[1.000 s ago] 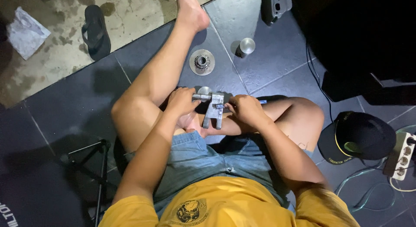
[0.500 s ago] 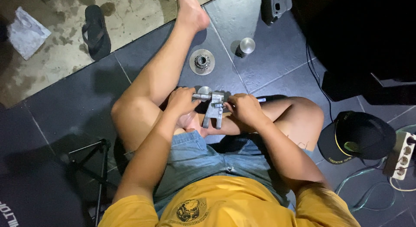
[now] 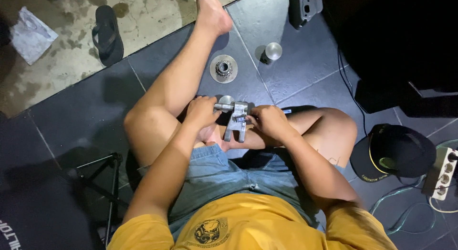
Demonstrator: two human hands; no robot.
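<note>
I sit on a dark tiled floor with my legs spread. A grey metal part (image 3: 237, 121) with a forked lower end is held over my lap. My left hand (image 3: 202, 112) grips a short metal shaft (image 3: 223, 107) that sticks out of the part's left side. My right hand (image 3: 268, 122) grips the part's right side, and a thin tool with a blue tip (image 3: 286, 111) pokes out past its fingers. A round silver piece (image 3: 227, 99) lies just behind the shaft.
A metal disc with a toothed hub (image 3: 223, 68) and a silver cylinder (image 3: 273, 51) lie on the tiles ahead. A grey housing (image 3: 305, 6) sits further back, a sandal (image 3: 108, 33) at left, a black cap (image 3: 396, 152) and power strip (image 3: 443, 172) at right, a black stand (image 3: 105, 171) by my left thigh.
Both hands shifted only slightly on the metal part; it stays over my lap in nearly the same position.
</note>
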